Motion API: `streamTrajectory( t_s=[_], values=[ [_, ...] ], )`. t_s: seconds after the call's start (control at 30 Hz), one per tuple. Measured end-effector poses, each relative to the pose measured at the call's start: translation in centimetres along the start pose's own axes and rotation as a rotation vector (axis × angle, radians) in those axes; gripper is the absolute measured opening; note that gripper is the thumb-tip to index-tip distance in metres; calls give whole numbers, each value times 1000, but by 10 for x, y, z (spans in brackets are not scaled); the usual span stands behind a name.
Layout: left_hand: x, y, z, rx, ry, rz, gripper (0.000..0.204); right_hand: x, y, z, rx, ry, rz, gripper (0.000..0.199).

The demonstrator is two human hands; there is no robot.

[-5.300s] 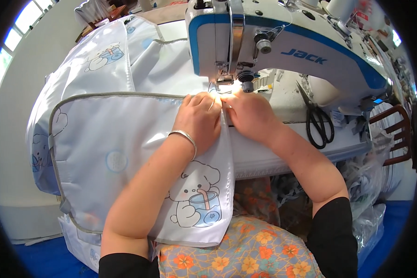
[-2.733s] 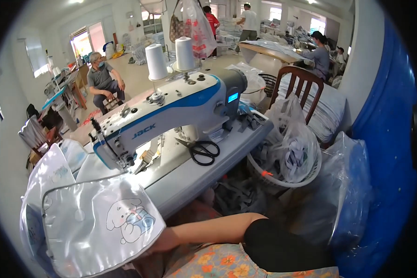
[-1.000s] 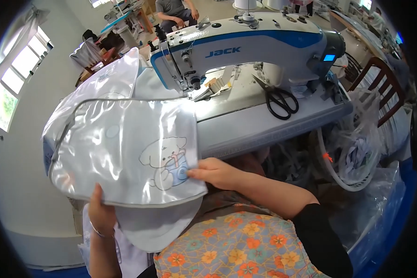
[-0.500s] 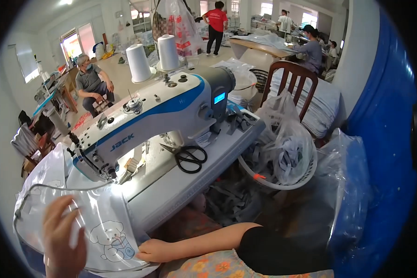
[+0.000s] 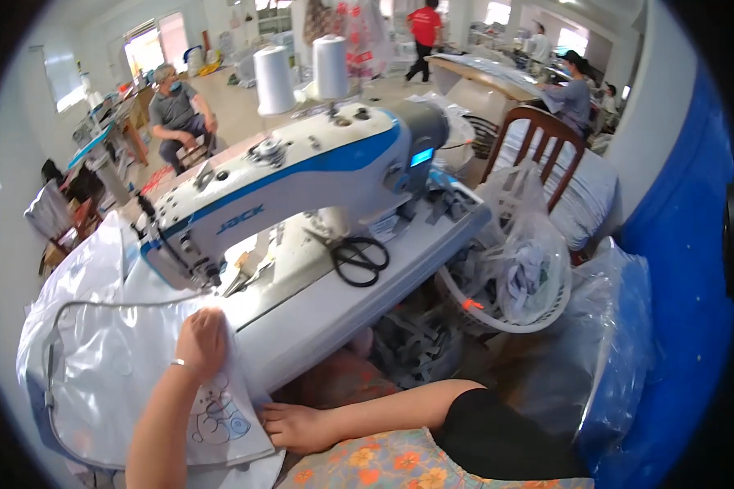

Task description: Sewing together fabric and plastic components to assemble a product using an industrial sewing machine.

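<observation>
A glossy white fabric piece with grey edging and a printed cartoon animal lies at the left end of the sewing machine. Its upper edge runs under the needle area. My left hand, with a band at the wrist, is closed on the fabric just below the needle; its fingertips are mostly hidden. By the fabric's lower right edge rests my right hand, palm down, fingers stretched leftward and slightly apart. Black-handled scissors lie on the machine bed, away from both hands.
Two white thread cones stand behind the machine. To the right are a white basket with a plastic bag and scraps, a wooden chair and a blue surface. A seated person is at the far left; others work farther back.
My left hand has moved from above the fabric's left part, right and forward, down onto it near the needle. My right hand's fingers have loosened from a pinch. The view has shifted.
</observation>
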State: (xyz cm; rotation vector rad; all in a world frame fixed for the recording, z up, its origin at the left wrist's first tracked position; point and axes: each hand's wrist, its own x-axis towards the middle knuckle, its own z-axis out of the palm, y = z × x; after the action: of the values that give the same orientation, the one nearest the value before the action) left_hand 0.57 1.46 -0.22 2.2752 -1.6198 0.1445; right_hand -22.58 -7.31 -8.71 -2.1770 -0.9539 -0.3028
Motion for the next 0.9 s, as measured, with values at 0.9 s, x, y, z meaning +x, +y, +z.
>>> streamTrajectory(
  t_s=[0.9],
  values=[
    [-6,-1,38,83,443,76,39,-60,15,-74,660,61,533,31]
  ],
)
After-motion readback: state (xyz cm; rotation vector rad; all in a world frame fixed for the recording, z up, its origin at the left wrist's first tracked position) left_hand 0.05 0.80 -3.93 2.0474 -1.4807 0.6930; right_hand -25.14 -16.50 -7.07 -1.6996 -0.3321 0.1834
